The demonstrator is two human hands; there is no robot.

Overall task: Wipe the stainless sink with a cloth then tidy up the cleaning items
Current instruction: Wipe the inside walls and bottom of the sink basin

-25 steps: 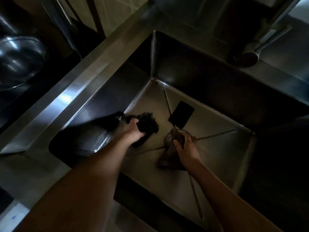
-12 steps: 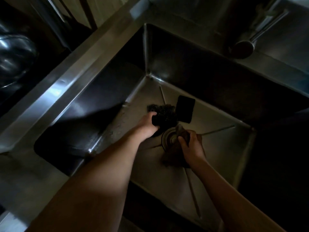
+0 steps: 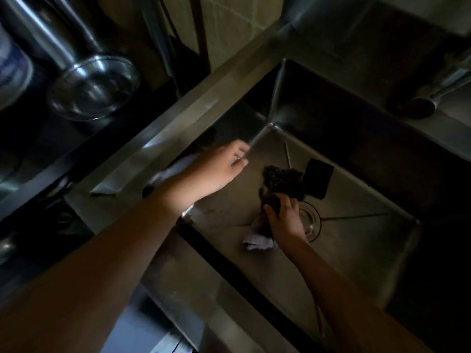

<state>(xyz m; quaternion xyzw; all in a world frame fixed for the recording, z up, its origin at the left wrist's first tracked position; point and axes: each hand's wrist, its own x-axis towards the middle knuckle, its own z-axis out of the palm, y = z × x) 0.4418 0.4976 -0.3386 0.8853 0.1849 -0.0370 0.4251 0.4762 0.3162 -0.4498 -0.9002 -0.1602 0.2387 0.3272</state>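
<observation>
Two hands are over the sink [image 3: 193,110], and only one is loaded. The right hand [image 3: 285,221] grips a bunched brown cloth [image 3: 262,226] on the basin floor, just right of the frame's centre and beside the drain [image 3: 311,222]. A pale corner of the cloth trails out to the left of the wrist. The left hand [image 3: 219,171] hangs above the basin's left wall, near the centre of the frame, its fingers loosely curled round nothing that I can see.

As I judge it, the main risk is clutter. The dark scourer [image 3: 283,180] lies against the top of the cloth, with the flat black pad [image 3: 318,178] touching its right side. A wiping stroke toward the upper right would likely push both along and leave the steel under them unwiped. The trailing corner could also catch in the drain if the cloth passes over it.

Much is hard to read. The light is dim, and the right side of the basin falls into near black. I cannot tell whether the right fingertips also touch the scourer. The left palm faces away. The tap head [image 3: 418,108] at upper right has its neck cut by the frame edge, and the steel bowl [image 3: 94,87] at upper left is blurred.
</observation>
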